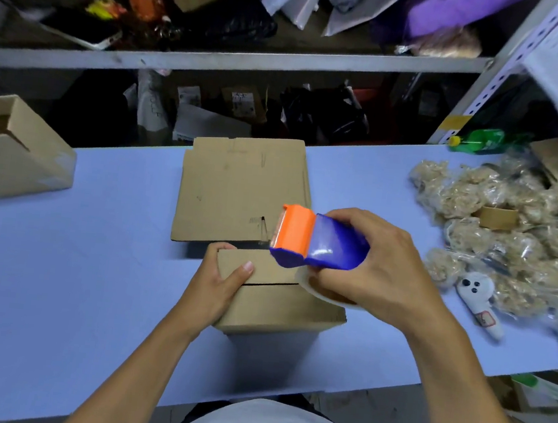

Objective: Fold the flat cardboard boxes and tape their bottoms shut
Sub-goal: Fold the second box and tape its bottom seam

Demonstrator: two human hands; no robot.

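A small folded cardboard box (278, 306) stands on the blue table (74, 276) in front of me, its flaps closed on top with a seam across. My left hand (218, 284) grips its left end, thumb on top. My right hand (371, 266) holds a blue and orange tape dispenser (315, 241) above the box's right end, with the tape roll under it. Behind the box lies a stack of flat cardboard boxes (239, 186).
An assembled open box (11, 155) sits at the table's left end. A pile of bagged plush toys (509, 235), a tape core (499, 217) and a green bottle (481, 139) lie at the right. Shelves full of parcels (252, 60) stand behind the table.
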